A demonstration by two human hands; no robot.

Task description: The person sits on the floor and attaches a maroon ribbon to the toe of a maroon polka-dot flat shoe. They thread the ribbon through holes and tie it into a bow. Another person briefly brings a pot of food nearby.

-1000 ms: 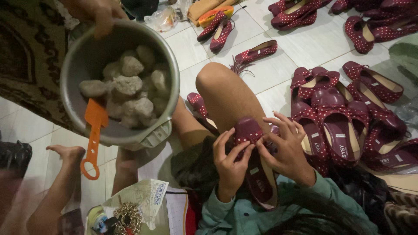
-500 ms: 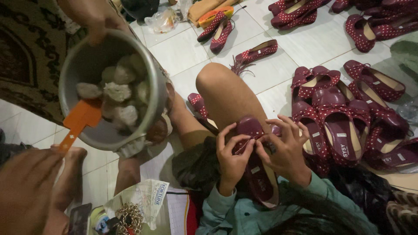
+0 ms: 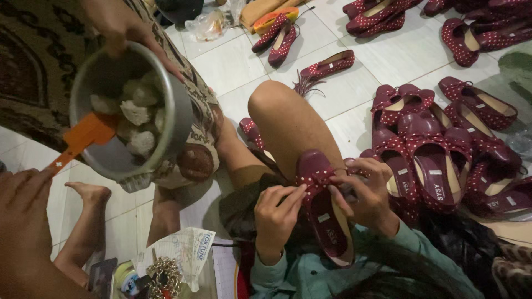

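Observation:
My left hand comes in from the bottom left, fingers apart, just short of the end of an orange spatula. The spatula rests in a grey metal pot of white lumps. Another person's hand holds the pot's rim and tilts it towards me. My right hand is out of sight. Below, a seated co-worker in a teal sleeve holds a maroon dotted shoe on a raised knee, with both hands at its bow.
Many maroon dotted shoes lie over the white tiles on the right and along the top. A patterned garment fills the upper left. A bare foot stands on the tiles. A printed paper packet and a chain lie at the bottom.
The pot has tilted further and shifted right. My left hand has come into view at the bottom left, close to the spatula handle. The co-worker's hands stay at the shoe's bow.

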